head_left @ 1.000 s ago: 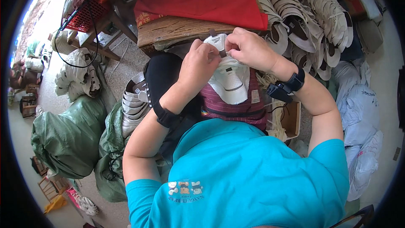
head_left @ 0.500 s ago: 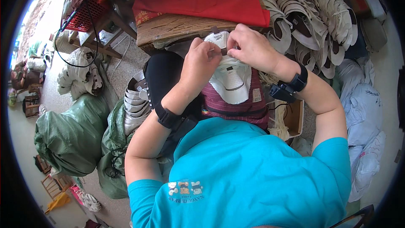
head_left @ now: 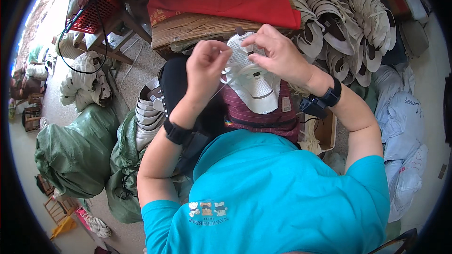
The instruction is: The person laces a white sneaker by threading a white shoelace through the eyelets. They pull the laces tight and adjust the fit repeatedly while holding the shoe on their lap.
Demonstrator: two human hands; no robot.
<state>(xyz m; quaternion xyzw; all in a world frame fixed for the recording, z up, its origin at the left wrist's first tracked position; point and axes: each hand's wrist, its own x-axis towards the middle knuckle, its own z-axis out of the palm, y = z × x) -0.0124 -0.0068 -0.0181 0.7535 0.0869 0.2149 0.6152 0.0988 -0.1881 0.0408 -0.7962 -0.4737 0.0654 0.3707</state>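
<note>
A white shoe upper with perforated panels lies on the maroon striped cloth over my lap, its tongue pointing toward the table. Pale shoelace loops along its left side, close below my left fingers. My left hand is raised beside the upper, thumb and forefinger pinched together, apparently on the lace; the tip itself is hard to make out. Over the tongue and right edge of the upper hovers my right hand, thumb and forefinger parted with nothing visible between them.
A wooden table with red cloth stands in front. Stacked shoe uppers fill the far right. Green sacks and more nested uppers lie left; a box of laces and white sacks sit right.
My hands, close together over the upper before, have moved apart. The left has drawn away to the left, and the right thumb and forefinger have parted. More of the tongue and a lace loop now show.
</note>
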